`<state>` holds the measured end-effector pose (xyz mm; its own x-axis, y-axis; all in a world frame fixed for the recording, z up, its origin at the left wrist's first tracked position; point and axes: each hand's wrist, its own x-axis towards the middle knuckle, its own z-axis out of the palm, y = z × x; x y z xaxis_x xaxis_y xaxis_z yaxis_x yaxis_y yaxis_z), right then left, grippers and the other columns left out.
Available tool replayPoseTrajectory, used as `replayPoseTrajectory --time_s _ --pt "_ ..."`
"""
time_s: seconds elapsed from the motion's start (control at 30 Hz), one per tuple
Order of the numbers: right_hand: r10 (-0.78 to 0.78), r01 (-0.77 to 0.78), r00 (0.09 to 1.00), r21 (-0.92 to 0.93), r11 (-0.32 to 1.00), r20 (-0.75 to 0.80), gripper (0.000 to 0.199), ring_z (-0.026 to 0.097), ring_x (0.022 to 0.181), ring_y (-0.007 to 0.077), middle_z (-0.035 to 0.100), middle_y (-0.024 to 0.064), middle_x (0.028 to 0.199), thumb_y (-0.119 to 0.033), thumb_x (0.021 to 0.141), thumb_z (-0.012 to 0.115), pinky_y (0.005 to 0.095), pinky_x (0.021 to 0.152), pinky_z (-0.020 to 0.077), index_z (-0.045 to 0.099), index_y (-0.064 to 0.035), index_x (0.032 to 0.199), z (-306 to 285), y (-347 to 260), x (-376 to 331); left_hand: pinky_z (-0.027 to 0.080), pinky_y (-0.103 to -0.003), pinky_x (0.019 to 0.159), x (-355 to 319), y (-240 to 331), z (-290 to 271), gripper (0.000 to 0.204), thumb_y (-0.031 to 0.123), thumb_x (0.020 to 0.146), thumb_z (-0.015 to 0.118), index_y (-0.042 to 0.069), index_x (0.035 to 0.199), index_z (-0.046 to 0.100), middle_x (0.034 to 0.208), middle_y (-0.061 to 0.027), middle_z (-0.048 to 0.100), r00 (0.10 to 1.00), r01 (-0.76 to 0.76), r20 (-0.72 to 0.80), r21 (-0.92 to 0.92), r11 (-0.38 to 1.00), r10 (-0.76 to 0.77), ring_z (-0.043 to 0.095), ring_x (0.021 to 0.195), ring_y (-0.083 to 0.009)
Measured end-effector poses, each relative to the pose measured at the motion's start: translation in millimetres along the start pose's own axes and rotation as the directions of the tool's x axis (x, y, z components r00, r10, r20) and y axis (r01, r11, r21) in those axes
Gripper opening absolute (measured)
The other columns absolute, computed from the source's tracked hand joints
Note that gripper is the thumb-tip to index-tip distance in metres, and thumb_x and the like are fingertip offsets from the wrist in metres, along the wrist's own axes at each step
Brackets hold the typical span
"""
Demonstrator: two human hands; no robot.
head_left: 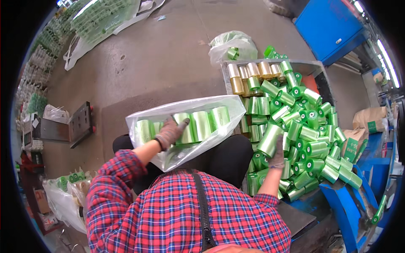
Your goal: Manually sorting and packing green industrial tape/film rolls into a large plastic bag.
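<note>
A clear plastic bag (234, 109) lies open across my lap with a row of shiny green film rolls (201, 125) standing in it. My gloved left hand (171, 133) reaches into the bag, its fingers round one green roll (182, 122) near the middle of the row. On my right, my gloved right hand (277, 157) grips a larger-looking green film roll (270, 140) at the near left part of a heap of loose rolls (310, 133). The palm side of this hand is partly hidden.
The heap fills a grey-rimmed bin (321, 78), with gold rolls (237, 85) at its far left corner. Beyond it sits a white plastic bag (242, 41). A blue cabinet (329, 29) stands far right, a platform scale (80, 124) at left, and blue metal parts (344, 208) near right.
</note>
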<state>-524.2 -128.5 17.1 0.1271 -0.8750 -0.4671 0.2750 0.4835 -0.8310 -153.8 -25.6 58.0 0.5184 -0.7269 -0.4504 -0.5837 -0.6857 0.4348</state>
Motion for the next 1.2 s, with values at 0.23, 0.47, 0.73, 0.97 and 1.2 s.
replayPoseTrajectory --time_s 0.23,0.47,0.73,0.97,1.2 --pt "-0.298 0.715 0.620 -0.366 0.596 0.725 0.046 0.056 0.099 0.0288 0.050 0.0150 0.119 -0.016 0.082 0.048 0.0394 0.088 0.0428 0.041 -0.0011 0.125 168 -35 -61 0.049 -0.036 0.075 -61 -14 -28 0.082 0.049 0.082 0.045 -0.013 0.129 0.022 0.101 -0.0230 0.058 0.897 -0.421 0.316 0.389 0.819 0.310 0.060 0.089 -0.0321" --pt "0.230 0.575 0.816 -0.706 -0.414 0.530 0.079 0.053 0.107 0.0288 0.046 0.0203 0.125 -0.062 0.082 0.032 0.0388 0.082 0.0456 0.040 0.0033 0.125 358 78 -85 0.049 -0.040 0.066 -106 -38 -36 0.026 0.028 0.077 0.050 0.007 0.085 0.063 0.084 -0.0136 0.064 0.648 -0.745 0.552 0.312 0.590 0.526 0.062 0.079 -0.0305" --pt "0.355 0.691 0.723 -0.634 -0.348 0.593 0.046 0.059 0.089 0.0318 0.059 0.0205 0.095 -0.041 0.089 0.038 0.0395 0.078 0.0458 0.061 -0.0013 0.095 281 -84 -21 0.026 -0.035 0.102 -84 -70 -152 0.057 0.027 0.067 0.056 -0.002 0.117 0.050 0.121 -0.0203 0.049 0.768 -0.466 0.226 0.839 0.281 0.599 0.042 0.119 -0.0284" --pt "-0.304 0.485 0.863 -0.488 0.726 0.404 0.031 0.050 0.055 0.0090 0.058 0.0038 0.071 -0.027 0.079 0.061 0.0220 0.051 0.0421 0.060 -0.0010 0.096 201 -109 29 0.028 -0.042 0.100 -38 -30 -74 0.097 0.049 0.055 0.072 0.000 0.130 0.034 0.130 -0.0285 0.032 0.795 -0.584 0.310 0.625 0.518 0.521 0.031 0.123 -0.0392" --pt "-0.153 0.057 0.988 -0.890 0.452 -0.014 0.049 0.061 0.084 0.0309 0.063 0.0203 0.090 -0.046 0.073 0.057 0.0359 0.076 0.0455 0.064 -0.0035 0.096 50 15 195 0.029 -0.047 0.098 -17 -60 -60 0.107 0.045 0.052 0.076 0.007 0.136 0.021 0.138 -0.0254 0.022 0.760 -0.638 0.198 0.412 0.651 0.619 0.032 0.122 -0.0413"
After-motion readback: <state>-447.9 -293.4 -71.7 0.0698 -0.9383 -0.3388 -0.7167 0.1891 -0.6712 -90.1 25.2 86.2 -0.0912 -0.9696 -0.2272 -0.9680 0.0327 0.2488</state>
